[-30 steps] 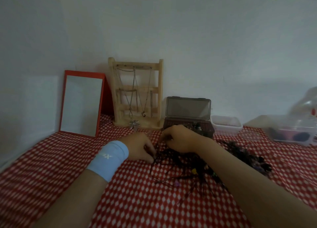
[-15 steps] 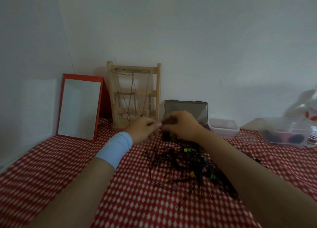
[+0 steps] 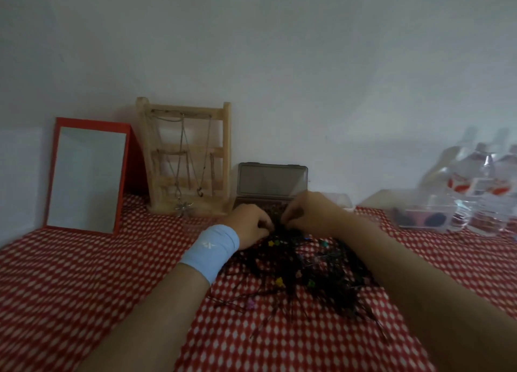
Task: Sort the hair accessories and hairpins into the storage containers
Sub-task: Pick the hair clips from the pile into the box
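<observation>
Plainly, the sorting is at an early stage, with most of the pile unsorted. At the far left of the red-checked counter a red-framed mirror leans on the wall, and just beside it stands a wooden jewellery rack hung with chains (neither looks part of the job).

Next comes the left hand, a pale blue wristband on its wrist. Its fingers are curled, with the tips at the far edge of the hairpin pile; blur hides whether it actually holds a pin. Directly behind the two hands sits a dark box, its lid raised. The right hand meets the left over that same edge, fingers likewise curled downward, and what it pinches, if anything, cannot be told.

The pile itself, a dark tangle dotted with small coloured clips, spreads from the hands back toward the person, between the forearms. Further right a clear container holds a few dark items, with water bottles beside it.

The step in hand looks like teasing one pin free of the tangle. The next move calls for a fine pinch on a single piece, a clean lift so neighbours do not trail, then a short carry into the open box.
</observation>
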Tool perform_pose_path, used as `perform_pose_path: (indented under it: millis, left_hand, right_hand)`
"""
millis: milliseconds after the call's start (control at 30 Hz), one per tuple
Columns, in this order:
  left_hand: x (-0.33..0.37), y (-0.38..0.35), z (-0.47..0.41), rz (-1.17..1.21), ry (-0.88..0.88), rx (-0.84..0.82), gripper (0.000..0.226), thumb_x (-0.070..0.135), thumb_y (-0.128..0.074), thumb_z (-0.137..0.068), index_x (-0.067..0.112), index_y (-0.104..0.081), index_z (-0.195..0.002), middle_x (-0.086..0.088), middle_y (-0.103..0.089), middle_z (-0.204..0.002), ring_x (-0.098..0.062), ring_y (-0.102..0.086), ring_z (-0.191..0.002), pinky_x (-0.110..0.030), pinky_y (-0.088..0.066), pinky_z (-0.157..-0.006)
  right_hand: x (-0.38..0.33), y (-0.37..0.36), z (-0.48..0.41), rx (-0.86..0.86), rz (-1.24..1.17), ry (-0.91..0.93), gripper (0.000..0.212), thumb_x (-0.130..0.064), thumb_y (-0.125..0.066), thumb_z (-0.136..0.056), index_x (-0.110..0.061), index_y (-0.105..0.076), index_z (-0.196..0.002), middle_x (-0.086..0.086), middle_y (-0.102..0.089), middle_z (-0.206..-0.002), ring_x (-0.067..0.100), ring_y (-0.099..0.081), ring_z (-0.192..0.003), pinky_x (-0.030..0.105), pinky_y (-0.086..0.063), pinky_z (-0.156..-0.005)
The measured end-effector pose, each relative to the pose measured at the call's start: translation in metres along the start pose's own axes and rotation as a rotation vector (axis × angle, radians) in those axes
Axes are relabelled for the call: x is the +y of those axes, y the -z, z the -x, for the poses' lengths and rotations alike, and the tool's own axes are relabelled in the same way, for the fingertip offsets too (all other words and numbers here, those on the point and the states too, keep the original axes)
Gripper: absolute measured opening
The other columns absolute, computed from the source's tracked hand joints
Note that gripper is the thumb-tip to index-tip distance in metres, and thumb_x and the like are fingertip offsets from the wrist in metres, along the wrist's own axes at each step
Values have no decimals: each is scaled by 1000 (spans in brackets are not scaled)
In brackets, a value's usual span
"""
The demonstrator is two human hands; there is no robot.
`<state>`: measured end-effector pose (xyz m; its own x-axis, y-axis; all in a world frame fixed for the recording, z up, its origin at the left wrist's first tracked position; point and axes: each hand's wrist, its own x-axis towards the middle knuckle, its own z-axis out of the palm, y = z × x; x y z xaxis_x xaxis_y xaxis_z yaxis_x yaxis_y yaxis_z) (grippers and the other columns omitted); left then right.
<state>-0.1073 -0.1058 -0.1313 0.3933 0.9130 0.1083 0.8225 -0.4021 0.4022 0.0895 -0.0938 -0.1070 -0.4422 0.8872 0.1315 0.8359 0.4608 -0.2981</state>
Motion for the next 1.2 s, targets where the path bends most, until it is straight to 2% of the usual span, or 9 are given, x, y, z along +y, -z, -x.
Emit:
perform_pose_path:
  millis: [133,267,367,533,700,833,967,1067,1200]
  left_hand:
    - [-6,-11,-3,-138,81,-49,33,14,-51,-97,23,-67,-124,0,-62,-132,-20,-59,-116,-25,-42,-98]
    - [-12,-9,7,-203,117,-124,34,16,-47,-101,19,-62,-130,-4,-58,-136,-24,-56,-119,-23,-38,-98]
    - [-18,-8,17,-163,66,-45,26,17,-55,-97,17,-71,-118,0,-66,-123,-19,-60,-110,-17,-37,-91]
    - [-28,1,28,-3,68,72,16,23,-62,-93,20,-72,-105,10,-62,-102,-10,-59,-100,-20,-42,-86]
    - [-52,30,37,210,131,298,10,21,-71,-85,26,-69,-93,14,-63,-90,-2,-58,-86,-20,-46,-77]
    - [-79,40,43,187,152,420,6,20,-66,-90,22,-71,-93,14,-64,-91,-1,-56,-86,-13,-39,-72]
    - [-106,33,44,97,177,452,13,23,-63,-93,18,-74,-97,2,-65,-103,-10,-56,-95,-25,-41,-86]
    - [-118,29,43,98,224,383,23,36,-63,-91,25,-71,-111,-2,-58,-123,-18,-53,-115,-32,-39,-102]
    - [-119,26,45,129,327,170,78,48,-74,-78,23,-41,-144,-2,-39,-148,-18,-41,-131,-27,-32,-106]
  right_hand:
    - [-4,-21,6,-86,43,37,25,-14,-64,-93,-26,-77,-111,-11,-72,-113,0,-61,-90,17,-49,-87]
    - [-18,-36,-1,-146,50,58,36,-6,-57,-96,-25,-71,-123,-7,-68,-128,12,-63,-113,28,-49,-101]
    - [-21,-38,-9,-183,99,59,34,-7,-61,-94,-24,-72,-122,-4,-68,-126,16,-63,-112,30,-49,-101]
    - [-24,-39,-17,-244,153,43,29,-14,-68,-92,-21,-72,-120,-1,-67,-125,20,-62,-111,33,-49,-102]
    - [-34,-37,-20,-68,29,94,21,-17,-72,-89,-20,-74,-110,-7,-67,-109,6,-57,-93,18,-46,-84]
    - [-49,-36,-30,-47,-21,126,20,-13,-70,-90,-20,-75,-107,-7,-67,-109,6,-58,-93,19,-49,-87]
    - [-58,-39,-39,-37,-80,147,20,-16,-69,-91,-20,-75,-110,-14,-61,-101,-3,-53,-86,7,-43,-76]
    - [-67,-43,-45,-3,-151,166,19,-21,-69,-92,-21,-75,-110,-14,-66,-103,-4,-57,-87,10,-46,-81]
    - [-83,-47,-57,52,-259,145,20,-19,-71,-92,-19,-75,-111,-6,-71,-113,6,-64,-99,20,-51,-94]
